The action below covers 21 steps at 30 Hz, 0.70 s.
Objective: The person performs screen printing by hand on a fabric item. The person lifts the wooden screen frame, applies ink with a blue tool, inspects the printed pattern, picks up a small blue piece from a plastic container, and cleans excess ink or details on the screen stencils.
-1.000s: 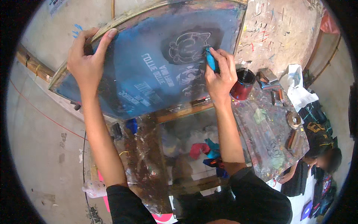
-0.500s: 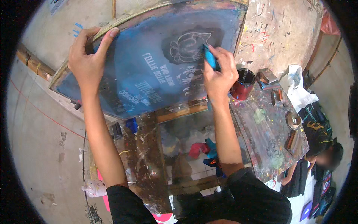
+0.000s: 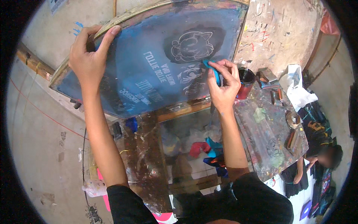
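A silk-screen printing frame (image 3: 130, 80) with blue mesh leans tilted before me, bearing pale lettering and drawn figures. My left hand (image 3: 88, 56) grips its upper-left wooden edge, thumb over the front and fingers behind. Between the bent fingers of my right hand (image 3: 226, 84) is a crumpled turquoise cloth (image 3: 211, 66), close to the mesh beside the smaller figure; contact cannot be made out. Above it, a dark, damp-looking patch (image 3: 217, 40) surrounds the outlined animal head.
Right of the frame, a red can (image 3: 243, 94) stands on a paint-stained table (image 3: 257, 138). A tape roll (image 3: 293, 119) and a wooden-handled squeegee (image 3: 292, 139) lie near its right edge. Colored rags (image 3: 199, 149) show below the glass pane. Another person (image 3: 320, 151) is at the lower right.
My right hand with the turquoise cloth has moved down and slightly right, off the outlined head, which now shows fully. My left hand stays on the frame.
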Available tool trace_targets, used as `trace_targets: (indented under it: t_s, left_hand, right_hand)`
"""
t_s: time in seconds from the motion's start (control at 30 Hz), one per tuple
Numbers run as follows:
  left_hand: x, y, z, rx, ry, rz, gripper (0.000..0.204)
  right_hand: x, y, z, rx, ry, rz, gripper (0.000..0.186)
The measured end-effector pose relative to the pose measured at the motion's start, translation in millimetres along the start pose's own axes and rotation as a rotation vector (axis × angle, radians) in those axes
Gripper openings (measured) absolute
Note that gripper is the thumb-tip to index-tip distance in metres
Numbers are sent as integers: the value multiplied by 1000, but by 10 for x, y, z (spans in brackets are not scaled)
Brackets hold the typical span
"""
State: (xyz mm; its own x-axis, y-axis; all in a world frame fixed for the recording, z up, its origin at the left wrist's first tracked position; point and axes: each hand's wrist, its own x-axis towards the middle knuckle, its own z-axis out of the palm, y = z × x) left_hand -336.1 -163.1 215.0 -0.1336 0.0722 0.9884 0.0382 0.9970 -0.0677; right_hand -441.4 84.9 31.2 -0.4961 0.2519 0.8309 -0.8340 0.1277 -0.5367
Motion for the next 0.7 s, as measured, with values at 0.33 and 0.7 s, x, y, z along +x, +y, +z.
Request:
trace_targets:
  t_s: [0.33,0.7]
  left_hand:
    - [14,-27,18,-58,15,2,38]
    - [18,54,-67,17,-127,-94,41]
  right_hand:
    - [72,-42,248,0,112,97,20]
    - [-108,-131,344,32,18,-111,22]
